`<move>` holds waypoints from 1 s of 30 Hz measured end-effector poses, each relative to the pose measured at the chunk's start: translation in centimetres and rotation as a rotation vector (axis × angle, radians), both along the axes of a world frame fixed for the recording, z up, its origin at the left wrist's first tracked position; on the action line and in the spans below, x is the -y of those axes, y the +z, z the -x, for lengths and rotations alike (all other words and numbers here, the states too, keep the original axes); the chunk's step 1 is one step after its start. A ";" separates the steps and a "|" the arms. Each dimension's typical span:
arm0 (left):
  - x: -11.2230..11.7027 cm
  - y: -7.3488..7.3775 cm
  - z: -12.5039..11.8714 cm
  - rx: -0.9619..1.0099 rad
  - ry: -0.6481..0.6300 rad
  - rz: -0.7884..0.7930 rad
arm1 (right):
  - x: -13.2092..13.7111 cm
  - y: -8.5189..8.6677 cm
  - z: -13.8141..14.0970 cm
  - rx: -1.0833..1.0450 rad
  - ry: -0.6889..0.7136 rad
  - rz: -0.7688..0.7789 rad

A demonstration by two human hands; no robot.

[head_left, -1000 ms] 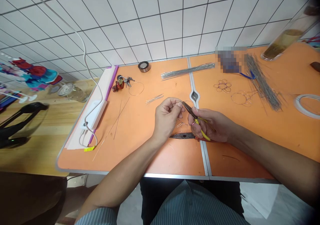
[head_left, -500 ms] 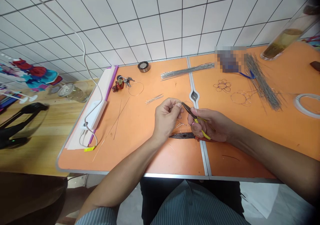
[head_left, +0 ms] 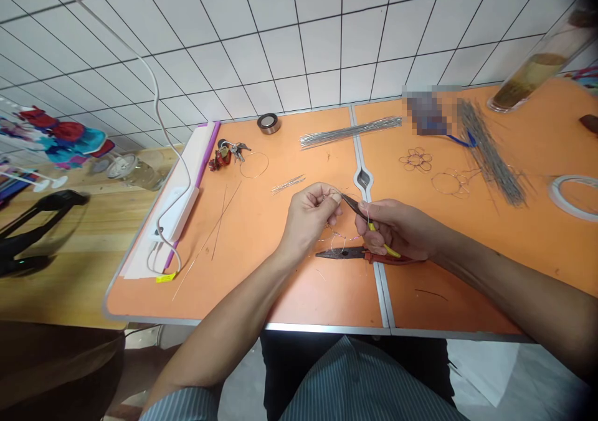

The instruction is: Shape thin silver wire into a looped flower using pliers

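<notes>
My left hand (head_left: pixel 312 215) pinches a thin bent wire (head_left: pixel 337 243), part of which hangs below the fingers in loops. In my right hand (head_left: pixel 397 225) are needle-nose pliers (head_left: pixel 354 204) with yellow handles, their dark tip touching the wire at my left fingertips. Whether the jaws are fully closed is too small to tell. Beneath both hands, a second pair of pliers (head_left: pixel 343 254) with red handles lies on the orange table (head_left: pixel 261 271). My right hand partly covers those handles.
Bundles of straight wire (head_left: pixel 350 132) and grey wire (head_left: pixel 493 153) lie toward the back. Flower-shaped wire pieces (head_left: pixel 415 159) sit at the right, near a white ring (head_left: pixel 558 200). A tape roll (head_left: pixel 268 123), keys (head_left: pixel 238 151) and a power strip (head_left: pixel 180 212) are on the left.
The pliers and my right hand have shifted slightly right and down. More of the looped wire shows below my left hand.
</notes>
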State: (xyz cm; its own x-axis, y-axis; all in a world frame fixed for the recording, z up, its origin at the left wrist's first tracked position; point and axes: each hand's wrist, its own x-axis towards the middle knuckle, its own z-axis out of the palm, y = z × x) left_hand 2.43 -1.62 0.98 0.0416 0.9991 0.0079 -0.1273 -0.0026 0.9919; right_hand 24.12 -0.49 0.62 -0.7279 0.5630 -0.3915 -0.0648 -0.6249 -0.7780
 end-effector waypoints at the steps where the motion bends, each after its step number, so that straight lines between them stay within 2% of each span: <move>1: -0.1 0.0 0.1 0.002 -0.007 0.011 | 0.0 -0.1 -0.1 0.001 0.003 -0.016; 9: -0.3 0.3 0.5 0.012 -0.047 0.073 | -0.2 -0.2 -0.4 0.045 0.026 -0.131; 19: -0.5 0.6 1.0 0.036 -0.147 0.158 | -0.5 1.5 -0.5 0.240 0.061 -0.326; 24: -0.5 1.2 1.1 0.060 -0.192 0.197 | -1.0 2.1 -1.2 0.297 0.147 -0.458; 30: -0.5 1.6 1.2 0.086 -0.247 0.213 | -1.1 2.8 -1.6 0.325 0.213 -0.517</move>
State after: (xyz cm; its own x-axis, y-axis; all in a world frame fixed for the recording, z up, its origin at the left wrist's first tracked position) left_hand 1.19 -1.08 2.54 0.2909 0.9385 -0.1861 -0.1814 0.2451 0.9524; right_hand 25.76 0.64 3.47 -0.7344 0.5942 -0.3280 0.3088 -0.1377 -0.9411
